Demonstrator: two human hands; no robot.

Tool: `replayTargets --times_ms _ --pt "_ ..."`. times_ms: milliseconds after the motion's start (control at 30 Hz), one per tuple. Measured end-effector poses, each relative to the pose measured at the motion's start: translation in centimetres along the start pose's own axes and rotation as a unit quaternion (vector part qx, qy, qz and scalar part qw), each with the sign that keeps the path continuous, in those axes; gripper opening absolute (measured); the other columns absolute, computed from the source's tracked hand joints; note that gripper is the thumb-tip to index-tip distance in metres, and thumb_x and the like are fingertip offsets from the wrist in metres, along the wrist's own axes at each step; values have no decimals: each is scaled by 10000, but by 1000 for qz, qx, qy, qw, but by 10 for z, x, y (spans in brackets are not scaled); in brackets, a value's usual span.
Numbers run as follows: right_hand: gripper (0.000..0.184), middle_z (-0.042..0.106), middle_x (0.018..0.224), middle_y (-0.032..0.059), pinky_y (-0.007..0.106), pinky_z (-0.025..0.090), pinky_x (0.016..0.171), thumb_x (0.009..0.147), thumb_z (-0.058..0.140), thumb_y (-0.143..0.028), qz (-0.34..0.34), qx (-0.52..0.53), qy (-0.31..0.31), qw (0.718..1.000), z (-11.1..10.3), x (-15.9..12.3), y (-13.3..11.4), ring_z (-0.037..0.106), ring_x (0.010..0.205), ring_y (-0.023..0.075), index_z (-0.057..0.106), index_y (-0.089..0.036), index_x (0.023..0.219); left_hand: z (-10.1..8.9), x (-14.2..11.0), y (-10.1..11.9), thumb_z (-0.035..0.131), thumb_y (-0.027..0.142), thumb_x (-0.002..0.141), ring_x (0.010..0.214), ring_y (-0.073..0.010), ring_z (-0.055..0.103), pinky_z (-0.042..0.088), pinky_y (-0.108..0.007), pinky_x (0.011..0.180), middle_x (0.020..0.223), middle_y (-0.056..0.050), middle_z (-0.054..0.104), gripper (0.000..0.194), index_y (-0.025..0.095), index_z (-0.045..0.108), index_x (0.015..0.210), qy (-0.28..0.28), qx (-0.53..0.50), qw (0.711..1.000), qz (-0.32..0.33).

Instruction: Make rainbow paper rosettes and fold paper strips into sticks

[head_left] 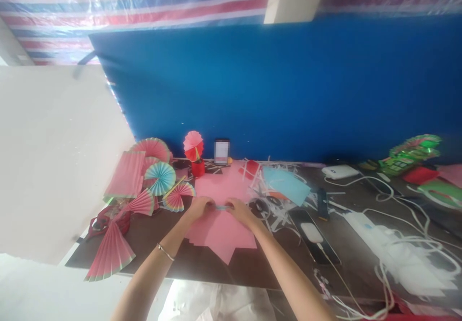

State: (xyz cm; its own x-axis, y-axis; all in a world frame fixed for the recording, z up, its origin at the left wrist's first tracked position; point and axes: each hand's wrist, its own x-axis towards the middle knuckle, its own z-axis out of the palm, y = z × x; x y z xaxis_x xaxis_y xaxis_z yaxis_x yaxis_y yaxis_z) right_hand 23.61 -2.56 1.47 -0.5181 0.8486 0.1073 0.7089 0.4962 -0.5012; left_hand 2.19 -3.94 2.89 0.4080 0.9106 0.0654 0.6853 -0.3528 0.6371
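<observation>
Over pink paper sheets (pixel 225 244) on the dark table, my left hand (pixel 201 207) and my right hand (pixel 238 210) pinch a narrow light blue paper strip (pixel 221 207) from its two ends. It lies level between my fingers, close above or on the pink sheets; I cannot tell which. My fingertips are partly hidden behind the hands. Left of my left hand is a small pleated paper fan (pixel 179 197) in pink and yellow, with a blue round fan (pixel 160 178) behind it. Scissors (pixel 260 207) and white paper scraps (pixel 281 215) lie beside my right hand.
More pink pleated fans (pixel 110 256) crowd the left side. A red pot (pixel 198 168) with a paper flower and a small upright screen (pixel 221 151) stand at the back. Rightward are blue paper (pixel 287 184), a phone (pixel 325 251), white cables (pixel 388 273) and a blue partition (pixel 288 90).
</observation>
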Motion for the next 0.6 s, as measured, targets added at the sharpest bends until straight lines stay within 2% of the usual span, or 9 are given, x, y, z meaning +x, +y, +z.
replayTargets --times_ms 133,400,500,600 --pt "151 597 950 71 299 349 814 821 484 -145 -14 -34 13 999 3 -1 -7 506 923 187 607 -166 905 2 3 -4 471 190 733 836 -177 579 441 -327 816 886 -46 671 224 164 668 839 19 -20 999 22" --pt "196 623 898 52 287 363 796 867 466 -198 -32 -77 20 996 4 1 -8 527 894 174 647 -183 938 3 2 -7 448 117 759 828 -161 586 462 -297 770 887 -65 658 215 138 642 848 16 -24 996 79" --pt "210 615 859 56 291 368 777 871 461 -192 -44 -104 22 993 6 3 -9 526 858 174 671 -184 874 4 1 -6 422 103 801 847 -168 573 442 -310 789 892 -59 639 226 148 629 882 -3 97 989 112" --pt "202 604 843 62 300 369 773 864 472 -170 -69 -136 19 988 7 2 -10 517 838 179 673 -175 839 6 1 -4 416 70 812 855 -186 561 418 -322 805 878 -63 617 229 150 622 873 -38 220 966 128"
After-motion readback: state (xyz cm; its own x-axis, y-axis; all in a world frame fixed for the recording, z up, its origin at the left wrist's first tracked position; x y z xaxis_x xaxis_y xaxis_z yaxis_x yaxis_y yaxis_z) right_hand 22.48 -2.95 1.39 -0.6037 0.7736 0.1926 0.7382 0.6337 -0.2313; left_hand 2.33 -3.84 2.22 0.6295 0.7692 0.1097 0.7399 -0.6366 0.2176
